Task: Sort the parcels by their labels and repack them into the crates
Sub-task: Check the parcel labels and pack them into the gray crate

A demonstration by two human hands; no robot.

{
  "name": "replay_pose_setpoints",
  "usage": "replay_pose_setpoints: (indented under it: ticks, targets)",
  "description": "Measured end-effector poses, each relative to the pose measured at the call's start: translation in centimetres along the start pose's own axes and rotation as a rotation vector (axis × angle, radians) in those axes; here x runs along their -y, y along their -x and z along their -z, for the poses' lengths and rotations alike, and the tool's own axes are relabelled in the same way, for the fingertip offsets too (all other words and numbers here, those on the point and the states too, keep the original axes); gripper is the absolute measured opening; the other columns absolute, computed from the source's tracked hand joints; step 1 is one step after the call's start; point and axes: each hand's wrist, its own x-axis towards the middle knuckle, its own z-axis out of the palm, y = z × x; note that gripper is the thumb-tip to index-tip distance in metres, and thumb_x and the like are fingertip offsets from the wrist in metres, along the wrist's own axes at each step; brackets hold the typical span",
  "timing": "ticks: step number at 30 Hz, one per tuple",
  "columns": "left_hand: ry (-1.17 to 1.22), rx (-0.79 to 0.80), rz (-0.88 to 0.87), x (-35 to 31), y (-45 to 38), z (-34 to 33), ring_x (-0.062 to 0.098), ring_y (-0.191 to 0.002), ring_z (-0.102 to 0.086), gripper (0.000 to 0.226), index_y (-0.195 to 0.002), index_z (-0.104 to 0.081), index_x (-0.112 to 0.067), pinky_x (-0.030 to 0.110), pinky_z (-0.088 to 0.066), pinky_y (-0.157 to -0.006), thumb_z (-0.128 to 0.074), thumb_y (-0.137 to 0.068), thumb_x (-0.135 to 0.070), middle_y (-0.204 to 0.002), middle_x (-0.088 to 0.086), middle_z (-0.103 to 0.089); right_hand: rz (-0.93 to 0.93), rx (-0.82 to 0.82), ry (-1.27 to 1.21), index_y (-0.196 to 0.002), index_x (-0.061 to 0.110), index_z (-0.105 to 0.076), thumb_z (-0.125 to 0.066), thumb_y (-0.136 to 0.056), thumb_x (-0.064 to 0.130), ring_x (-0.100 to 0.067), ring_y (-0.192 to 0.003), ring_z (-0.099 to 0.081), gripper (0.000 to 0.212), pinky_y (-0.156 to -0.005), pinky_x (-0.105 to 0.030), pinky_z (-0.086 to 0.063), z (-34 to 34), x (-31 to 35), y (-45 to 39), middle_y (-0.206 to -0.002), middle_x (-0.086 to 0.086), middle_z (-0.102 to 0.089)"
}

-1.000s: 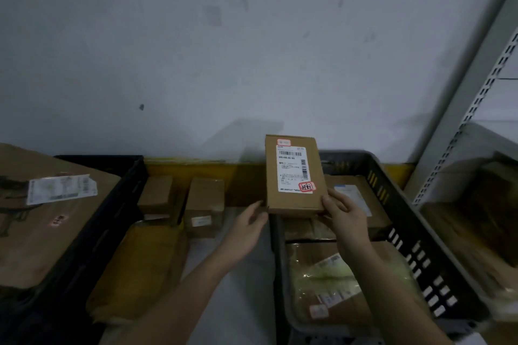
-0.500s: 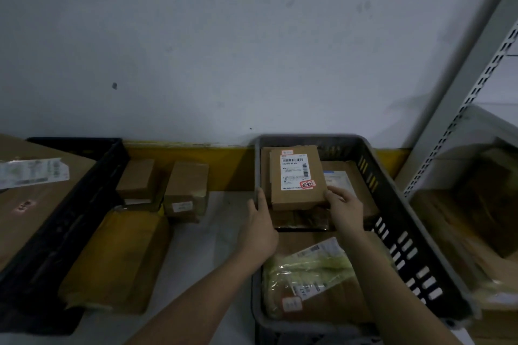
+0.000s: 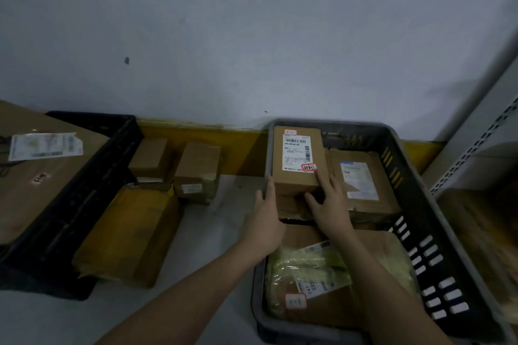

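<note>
Both hands [image 3: 297, 211] touch brown box [image 3: 297, 159] bearing white barcode label, red sticker.

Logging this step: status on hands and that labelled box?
Left hand open against grey crate wall. Right hand open, fingers on labelled cardboard box. Box rests in crate's far-left corner atop other parcels. Nothing obstructing.

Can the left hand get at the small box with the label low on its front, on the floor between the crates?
Probably yes. The left hand rests at the grey crate rim; bare floor separates it from the small box, nothing between.
</note>
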Motion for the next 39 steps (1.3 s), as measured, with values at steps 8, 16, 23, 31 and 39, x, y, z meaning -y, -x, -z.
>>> replay_pose_setpoints:
  ticks: [8, 16, 23, 31, 39]
  targets:
    - [-0.009, -0.003, -0.004, 0.3, -0.4, -0.3, 0.024, -0.115, -0.054, 0.103, -0.155, 0.016, -0.03, 0.028, -0.046, -0.08, -0.065, -0.093, -0.019, -0.151, 0.008, -0.028, 0.007, 0.007, -0.049, -0.157, 0.038, -0.024, -0.049, -0.104, 0.02, -0.023, -0.147, -0.027, 0.061, -0.121, -0.046, -0.028, 0.4, -0.1, -0.2, -0.162, -0.001, -0.022]
    - [0.07, -0.006, 0.006, 0.6, -0.4, -0.3, 0.022, -0.113, -0.054, 0.095, -0.156, 0.013, -0.036, 0.031, -0.05, -0.081, -0.058, -0.094, -0.02, -0.153, 0.005, -0.027, 0.01, 0.034, -0.079, -0.157, 0.034, -0.024, -0.055, -0.098, 0.01, -0.022, -0.146, -0.026, 0.071, -0.119, -0.04, -0.028, 0.7, 0.3, 0.1, -0.163, 0.0, -0.02]
    - [0.141, -0.017, -0.049, 2.8, 1.5, 3.0, 0.02, -0.146, -0.027, 0.07, -0.157, -0.002, -0.04, 0.035, -0.037, -0.106, -0.043, -0.101, -0.05, -0.164, -0.005, -0.011, 0.019, -0.257, -0.151, -0.144, 0.017, -0.045, -0.056, -0.098, 0.011, -0.024, -0.132, -0.046, 0.048, -0.113, -0.048, -0.039, 2.3, 1.7, 0.5, -0.143, -0.003, -0.045]
    - [0.195, -0.282, 0.214, 16.6, 2.3, 12.4, 0.024, -0.123, -0.049, 0.048, -0.141, -0.046, -0.018, 0.039, -0.042, -0.103, -0.052, -0.098, -0.038, -0.142, 0.005, -0.048, 0.246, -0.082, -0.227, -0.124, 0.025, -0.058, -0.054, -0.1, 0.015, -0.006, -0.104, -0.057, 0.026, -0.089, -0.029, -0.052, -2.2, 13.8, 3.2, -0.118, 0.009, -0.058]
    - [0.102, -0.17, 0.487, 29.5, 5.8, 15.9, 0.036, -0.134, -0.041, 0.072, -0.154, -0.025, -0.015, 0.046, -0.04, -0.108, -0.06, -0.094, -0.034, -0.152, 0.017, -0.032, 0.034, 0.619, -0.191, -0.109, 0.024, -0.058, -0.052, -0.102, 0.021, -0.004, -0.085, -0.057, 0.01, -0.077, -0.021, -0.051, -16.2, 20.6, 7.6, -0.097, 0.009, -0.057]
